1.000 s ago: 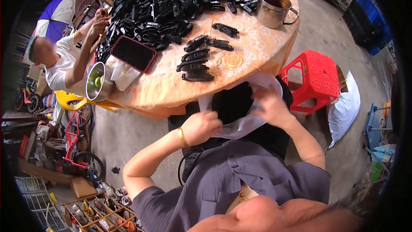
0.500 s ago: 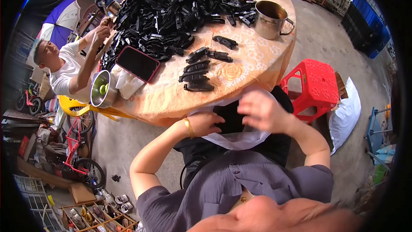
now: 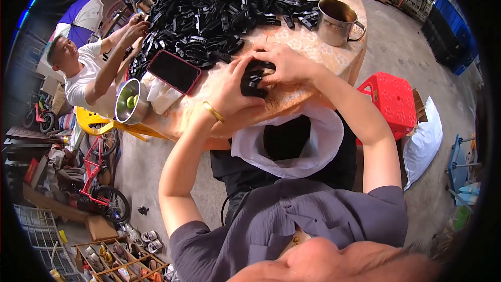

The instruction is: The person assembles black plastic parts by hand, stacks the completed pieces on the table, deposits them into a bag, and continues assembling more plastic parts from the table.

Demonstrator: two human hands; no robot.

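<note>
Left hand (image 3: 235, 91) and right hand (image 3: 287, 65) cup small cluster of black parts (image 3: 252, 77) on orange patterned tablecloth (image 3: 334, 55); cluster sits between fingers of both hands. Thumbs stand apart from fingers, curved round parts; whether either hand clamps on them, cannot tell. Large black pile (image 3: 219, 15) just beyond fingers. Phone (image 3: 175, 71), screen dark, left of left fingers. Steel mug (image 3: 334, 26) beyond right fingers, rightward; marking on side too small to read. White bag (image 3: 329, 130), mouth open, below fingers, toward person's body.
</note>
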